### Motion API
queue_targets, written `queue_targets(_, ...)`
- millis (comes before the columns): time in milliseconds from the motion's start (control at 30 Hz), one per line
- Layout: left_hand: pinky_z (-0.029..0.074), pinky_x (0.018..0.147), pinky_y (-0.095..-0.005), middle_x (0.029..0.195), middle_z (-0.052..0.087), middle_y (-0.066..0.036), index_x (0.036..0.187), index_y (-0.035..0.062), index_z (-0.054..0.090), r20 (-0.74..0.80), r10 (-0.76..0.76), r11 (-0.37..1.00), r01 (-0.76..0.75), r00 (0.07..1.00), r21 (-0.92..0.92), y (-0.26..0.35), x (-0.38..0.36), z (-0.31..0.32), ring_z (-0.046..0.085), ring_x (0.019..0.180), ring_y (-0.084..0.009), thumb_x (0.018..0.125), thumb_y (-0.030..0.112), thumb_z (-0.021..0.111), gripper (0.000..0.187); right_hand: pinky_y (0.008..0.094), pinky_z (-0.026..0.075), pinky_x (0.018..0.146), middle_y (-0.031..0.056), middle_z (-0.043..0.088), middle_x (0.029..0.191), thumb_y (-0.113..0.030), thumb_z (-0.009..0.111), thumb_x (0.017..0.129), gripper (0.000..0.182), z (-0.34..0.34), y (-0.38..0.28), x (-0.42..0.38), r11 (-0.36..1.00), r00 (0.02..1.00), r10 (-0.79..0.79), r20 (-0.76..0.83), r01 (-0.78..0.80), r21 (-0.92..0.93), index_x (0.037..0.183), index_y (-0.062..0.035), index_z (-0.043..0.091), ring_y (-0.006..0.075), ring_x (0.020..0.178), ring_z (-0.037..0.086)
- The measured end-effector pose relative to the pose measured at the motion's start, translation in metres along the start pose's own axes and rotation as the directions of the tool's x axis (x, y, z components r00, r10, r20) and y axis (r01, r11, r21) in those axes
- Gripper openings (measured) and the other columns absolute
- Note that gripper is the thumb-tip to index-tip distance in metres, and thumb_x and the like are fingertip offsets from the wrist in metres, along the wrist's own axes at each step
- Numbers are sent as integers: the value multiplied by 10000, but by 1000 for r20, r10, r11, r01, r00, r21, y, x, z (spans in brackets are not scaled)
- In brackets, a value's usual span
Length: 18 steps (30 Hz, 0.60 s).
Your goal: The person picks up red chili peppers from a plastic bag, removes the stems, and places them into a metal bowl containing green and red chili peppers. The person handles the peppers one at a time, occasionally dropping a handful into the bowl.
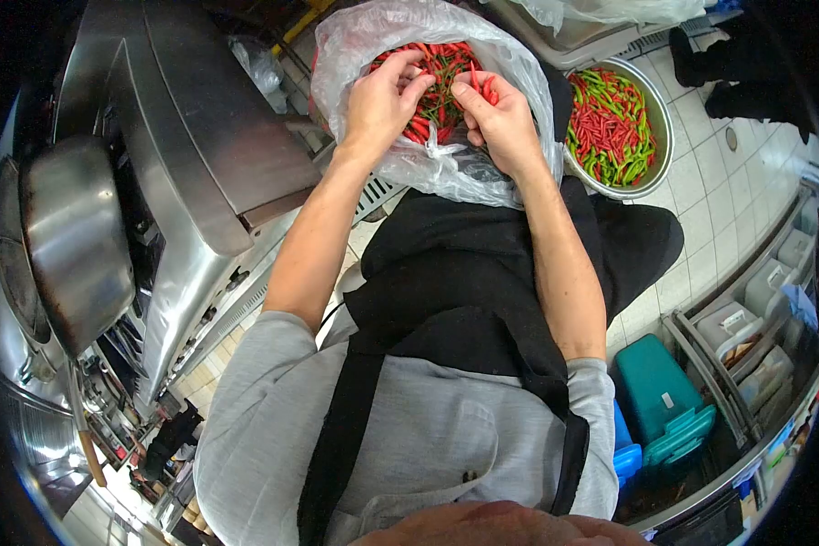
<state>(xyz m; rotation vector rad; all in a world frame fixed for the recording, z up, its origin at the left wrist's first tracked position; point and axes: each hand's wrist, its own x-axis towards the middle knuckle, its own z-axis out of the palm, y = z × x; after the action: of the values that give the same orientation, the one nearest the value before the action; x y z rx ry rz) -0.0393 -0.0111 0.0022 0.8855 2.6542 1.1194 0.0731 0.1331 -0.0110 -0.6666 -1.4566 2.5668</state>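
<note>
A clear plastic bag point(528, 55) of red chillies point(441, 64) with green stems lies open in front of my lap. Over its left side, my left hand point(379, 105) has its fingers curled and thumb close to the fingertips; whatever it pinches is too small to make out. My right hand point(502, 120) grips a few red chillies point(490, 91) between thumb and fingers above the bag's right side. To the right of the bag, a round metal bowl point(666, 136) holds loose red and green chillies point(610, 127).
Steel kitchen equipment point(191, 118) stands close on my left, with a large metal pan point(77, 241) beside it. A teal lidded bin point(655, 387) is at lower right, near a rack of containers point(737, 328). Another person's dark shoes point(687, 59) are on the tiled floor point(692, 182).
</note>
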Motion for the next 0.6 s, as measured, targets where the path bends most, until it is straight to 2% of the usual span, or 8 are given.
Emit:
queue_targets(167,571,757,-340,955,752,-76,1346,155,593,59,14,1000,-14,998,-6,23,-10,-7,733,856,-220,877,174,761,498,209,359,433,-50,552,734,-212,697,964,225,1,-1,-1,1000,1000,-15,3,15,-5,1081,-29,634,28,541,451)
queue_targets(233,570,764,-335,956,753,-54,1435,199,511,121,148,987,-154,982,42,27,-12,-8,736,871,-204,873,160,761,616,206,343,439,-44,543,730,-208,698,963,235,-1,3,0,1000,999,-7,37,7,-13,1103,-32,631,31,553,441)
queue_targets(367,572,799,-308,998,754,-76,1466,134,465,166,173,985,-172,971,-16,31,-10,-9,731,920,-176,896,103,739,634,205,338,440,-44,543,724,-214,693,968,215,-4,5,0,998,999,-40,27,41,-42,1076,-38,632,32,552,443)
queue_targets(400,570,827,-299,1034,743,-103,1467,79,447,68,90,961,-69,994,-267,18,-8,1,724,944,-179,909,77,724,623,205,341,441,-43,543,719,-217,692,969,213,-4,4,-1,1000,1000,-22,17,22,-15,1067,-38,630,34,551,448)
queue_targets(433,569,855,-291,1069,732,-131,1468,24,428,-5,-17,862,12,1000,-507,14,-6,4,717,969,-181,923,51,709,614,205,343,441,-42,543,713,-220,691,970,211,-4,3,-1,1000,1000,-4,7,4,13,1058,-39,628,36,551,453)
queue_targets(467,569,855,-291,1069,732,-131,1468,24,428,-5,-16,862,11,1000,-507,11,-5,4,717,969,-181,923,51,709,614,205,343,441,-42,543,713,-220,691,970,211,-3,2,-2,1000,1000,-5,7,5,13,1058,-39,628,36,551,453)
queue_targets(533,556,912,-287,1123,700,-182,1467,-54,379,13,-110,776,94,994,-623,12,-4,-2,698,1009,-195,939,12,681,612,205,351,442,-36,549,704,-228,686,975,224,0,-1,-3,1000,1000,-6,-16,6,8,1077,-36,630,40,555,474)
queue_targets(600,552,917,-290,1130,693,-183,1483,-39,359,17,-103,763,90,995,-640,15,-5,-3,695,1017,-200,941,13,678,630,204,352,440,-33,555,703,-230,685,976,235,1,-2,-2,1000,1000,-2,-1,2,-30,1093,-34,631,41,560,485)
